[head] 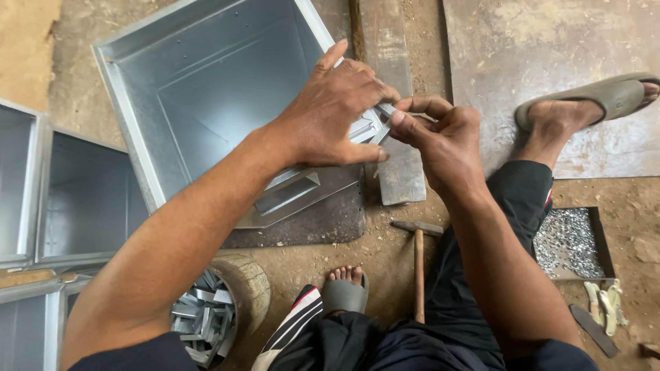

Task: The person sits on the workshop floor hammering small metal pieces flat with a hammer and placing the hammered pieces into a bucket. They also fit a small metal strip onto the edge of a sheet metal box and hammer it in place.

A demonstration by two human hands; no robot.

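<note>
The left hand [330, 110] lay spread over the right corner of the open sheet-metal box [206, 89] on the dirt floor [385, 254], pinning it steady; the right hand [440, 130], fingers pinched together, held a small metal clip [383, 108] against that corner; a hammer [418, 268] waited near, between the legs, within easy reach.

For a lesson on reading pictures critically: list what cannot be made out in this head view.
- Small metal piece at the corner of the open grey sheet-metal box: hidden by the left hand and right hand.
- Wooden-handled hammer: lower handle covered by the dark trouser leg.
- Contents of the shallow rectangular metal tray: too small to identify.
</note>
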